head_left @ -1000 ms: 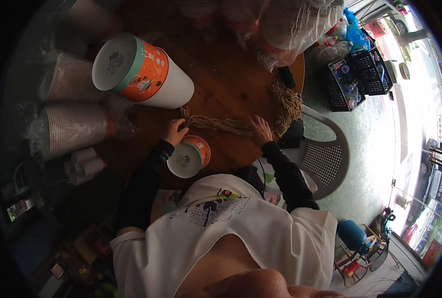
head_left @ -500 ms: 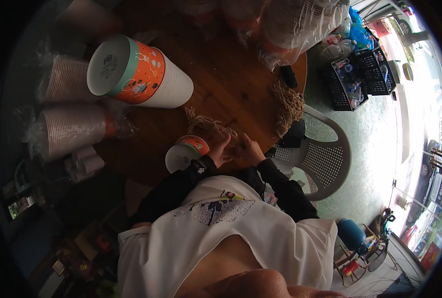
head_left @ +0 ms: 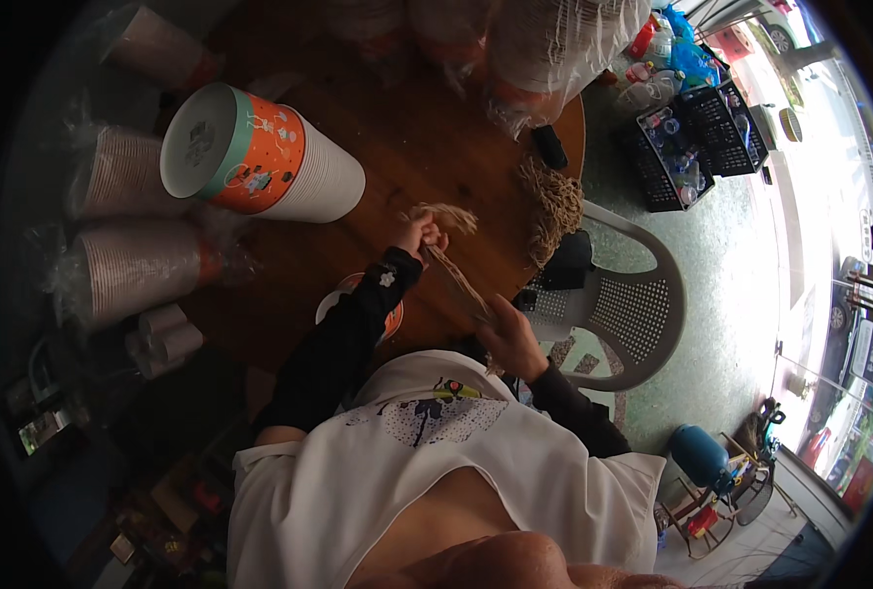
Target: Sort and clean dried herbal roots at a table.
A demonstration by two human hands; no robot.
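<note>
A bundle of thin tan cords stretches at a slant between my two hands above the wooden table. My left hand is closed round its far part, and loose frayed ends stick out beyond that fist. Nearer my body, my right hand grips the other part, with a short end hanging below it. Under my left forearm, an orange and white paper cup is partly hidden. Farther left lies a tall stack of nested paper cups, white with an orange and green printed band.
A heap of tan cords lies at the right edge of the round table, near a small black object. Plastic-wrapped cup stacks stand at left and the back. A grey chair and black crates are at right.
My hands have moved apart, the left one forward and the right one back toward me, pulling the cord bundle straight. My left forearm now covers part of the small cup.
</note>
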